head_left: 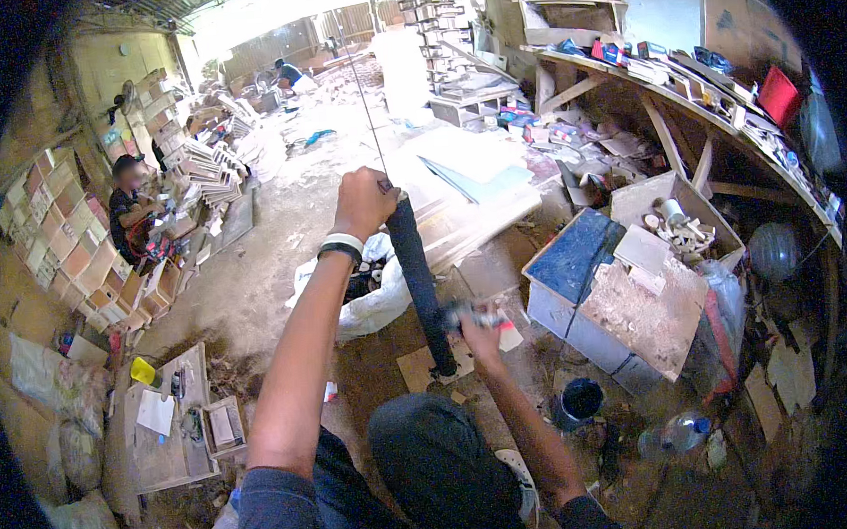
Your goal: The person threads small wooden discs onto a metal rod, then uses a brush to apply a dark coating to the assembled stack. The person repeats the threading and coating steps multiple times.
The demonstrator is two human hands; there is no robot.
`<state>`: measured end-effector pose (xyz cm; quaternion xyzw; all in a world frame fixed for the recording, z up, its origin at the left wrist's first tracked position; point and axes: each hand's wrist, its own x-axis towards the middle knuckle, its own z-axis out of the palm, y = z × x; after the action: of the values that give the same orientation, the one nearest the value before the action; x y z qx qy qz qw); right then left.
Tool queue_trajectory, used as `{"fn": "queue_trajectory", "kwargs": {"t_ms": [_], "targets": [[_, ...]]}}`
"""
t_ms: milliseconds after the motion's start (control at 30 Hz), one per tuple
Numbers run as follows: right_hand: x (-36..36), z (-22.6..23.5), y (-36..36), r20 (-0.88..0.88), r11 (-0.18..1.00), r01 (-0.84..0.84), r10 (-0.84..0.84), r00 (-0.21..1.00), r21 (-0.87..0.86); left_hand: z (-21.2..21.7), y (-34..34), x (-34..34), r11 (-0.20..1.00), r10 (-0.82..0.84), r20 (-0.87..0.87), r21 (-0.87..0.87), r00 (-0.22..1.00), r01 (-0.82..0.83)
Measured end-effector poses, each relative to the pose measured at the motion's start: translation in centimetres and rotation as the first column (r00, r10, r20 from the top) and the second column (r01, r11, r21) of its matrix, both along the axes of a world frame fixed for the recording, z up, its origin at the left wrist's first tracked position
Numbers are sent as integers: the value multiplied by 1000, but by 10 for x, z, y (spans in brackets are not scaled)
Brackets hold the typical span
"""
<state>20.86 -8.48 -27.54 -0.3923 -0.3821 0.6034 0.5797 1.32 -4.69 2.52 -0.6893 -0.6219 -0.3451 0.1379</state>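
Note:
My left hand (362, 208) is closed at the top end of a long black post (414, 274), which stands nearly upright and leans slightly. A thin dark line runs up from beside this hand. Lower down, my right hand (482, 342) is closed round a blurred greyish tool (462, 316) against the post's side; its exact kind is smeared by motion. The post's foot rests near a flat piece of board (417, 371) on the ground, between my legs and a white sack (380, 302) of dark pieces.
At right stand a blue-topped box (574, 248) with boards on it, a dark bucket (579, 401) and a plastic bottle (684, 433). Pale sheets (477, 182) are stacked ahead. A low wooden table (171, 432) is at left. A seated person (130, 206) works beside stacked wooden boxes.

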Motion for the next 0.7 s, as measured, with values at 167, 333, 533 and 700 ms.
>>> {"fn": "queue_trajectory", "kwargs": {"t_ms": [167,333,533,700], "targets": [[-11,200,10,-117,937,45,-4,993,346,-2,16,2,1000,-8,-80,2,997,8],[42,213,-16,-95,846,254,-238,967,469,-6,27,-15,998,-28,-251,55,968,43],[217,68,-85,730,713,-281,-458,507,642,-2,9,-31,984,-124,-239,96,963,151],[292,-16,-98,917,847,-395,-398,-29,355,-3,2,-24,990,-100,-156,80,983,114]]}}
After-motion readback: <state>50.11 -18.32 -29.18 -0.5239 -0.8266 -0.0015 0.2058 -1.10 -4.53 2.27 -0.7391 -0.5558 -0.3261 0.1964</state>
